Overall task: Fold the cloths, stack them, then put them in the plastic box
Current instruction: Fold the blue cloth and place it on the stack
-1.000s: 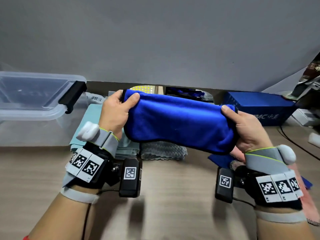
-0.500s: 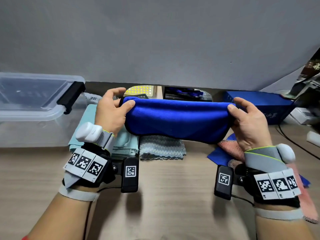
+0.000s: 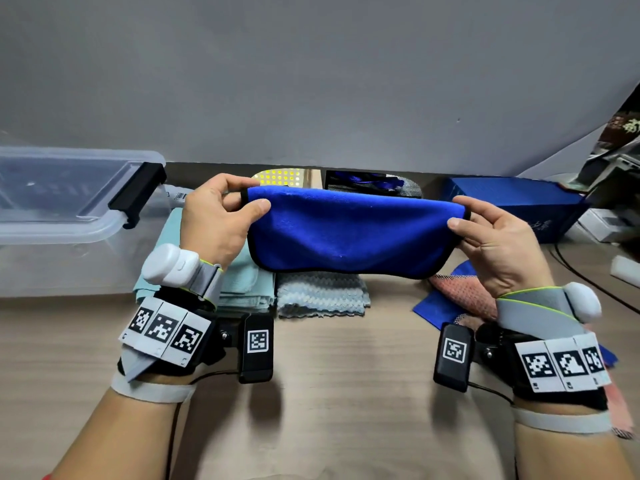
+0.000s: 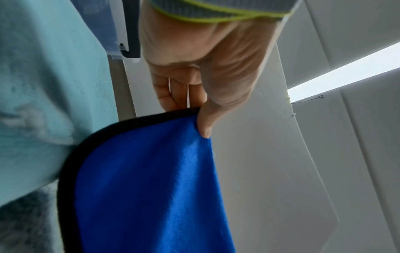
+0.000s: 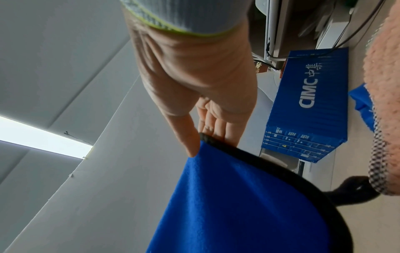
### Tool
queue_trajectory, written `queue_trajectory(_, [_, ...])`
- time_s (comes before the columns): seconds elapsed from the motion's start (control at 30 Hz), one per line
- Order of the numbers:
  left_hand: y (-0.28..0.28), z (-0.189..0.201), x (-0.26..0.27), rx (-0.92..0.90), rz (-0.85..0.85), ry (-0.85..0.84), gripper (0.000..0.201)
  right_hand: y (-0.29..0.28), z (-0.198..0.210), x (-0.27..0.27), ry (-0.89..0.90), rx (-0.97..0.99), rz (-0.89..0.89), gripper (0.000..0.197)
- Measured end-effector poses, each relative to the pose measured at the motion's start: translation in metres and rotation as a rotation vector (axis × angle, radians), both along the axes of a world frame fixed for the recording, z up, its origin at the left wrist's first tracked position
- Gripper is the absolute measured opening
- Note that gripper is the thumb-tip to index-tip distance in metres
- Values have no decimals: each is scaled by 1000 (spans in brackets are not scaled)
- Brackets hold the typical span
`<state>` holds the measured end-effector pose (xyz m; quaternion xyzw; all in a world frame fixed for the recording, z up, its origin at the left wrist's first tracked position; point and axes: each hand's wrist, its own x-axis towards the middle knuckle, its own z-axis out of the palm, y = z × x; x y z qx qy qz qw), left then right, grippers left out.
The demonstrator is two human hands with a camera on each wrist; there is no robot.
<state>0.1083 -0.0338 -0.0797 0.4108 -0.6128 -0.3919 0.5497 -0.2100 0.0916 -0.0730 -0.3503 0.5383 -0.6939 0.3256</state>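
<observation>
Blue cloth: matt fleece, fuzzy nap, black stitched hem. Teal cloth: soft terry. Grey cloth: ribbed zigzag weave. Box: clear glossy plastic. Surface: matt wood-grain.

A folded blue cloth with black trim hangs stretched above the desk. Folded teal cloth and grey cloth lie beneath; the clear plastic box stands at nine o'clock.

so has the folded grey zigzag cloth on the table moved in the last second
No. The folded grey zigzag cloth lies beside the pale teal folded cloth as before; only the blue black-edged cloth in both hands shifted.
</observation>
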Motion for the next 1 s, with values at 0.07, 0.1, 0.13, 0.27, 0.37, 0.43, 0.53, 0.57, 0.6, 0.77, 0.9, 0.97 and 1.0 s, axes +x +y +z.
queue_trajectory(0.07, [-2, -1, 2, 5, 29, -19, 23, -2, -2, -1, 12, 8, -38, 33])
queue_trajectory(0.1, [-4, -3, 2, 5, 49, -31, 23, -2, -4, -3, 18, 11, -64, 32])
queue_trajectory(0.13, [-6, -4, 3, 7, 68, -45, 22, -3, -6, -3, 24, 16, -87, 32])
queue_trajectory(0.27, [-6, -7, 3, -23, 119, -139, 15, -6, -13, -6, 45, 32, -142, 29])
queue_trajectory(0.37, [-9, -12, 4, -57, 187, -194, 13, -8, -18, -8, 37, 46, -186, 23])
queue_trajectory(0.43, [-12, -12, 5, -47, 165, -200, 17, -9, -20, -9, 47, 61, -209, 20])
queue_trajectory(0.53, [-12, -11, -2, -4, 60, -15, 17, -10, -16, -6, 23, 41, -200, 11])
queue_trajectory(0.57, [-10, -10, -6, -14, 50, 31, 16, -11, -15, -5, 4, 24, -192, 11])
queue_trajectory(0.6, [-8, -9, -9, -27, 52, 59, 15, -12, -13, -5, -15, -3, -190, 13])
queue_trajectory(0.77, [-8, -11, -16, 9, 97, -2, 19, -14, -18, 1, -46, 14, -252, 17])
queue_trajectory(0.9, [-9, -29, -23, 212, 120, -102, 25, -18, -29, 8, -130, 140, -234, 19])
queue_trajectory(0.97, [-3, -30, -31, 301, 56, 12, 26, -18, -27, 15, -173, 163, -190, 15])
queue_trajectory(1.0, [1, -28, -36, 342, 11, 52, 26, -19, -25, 19, -171, 158, -170, 15])
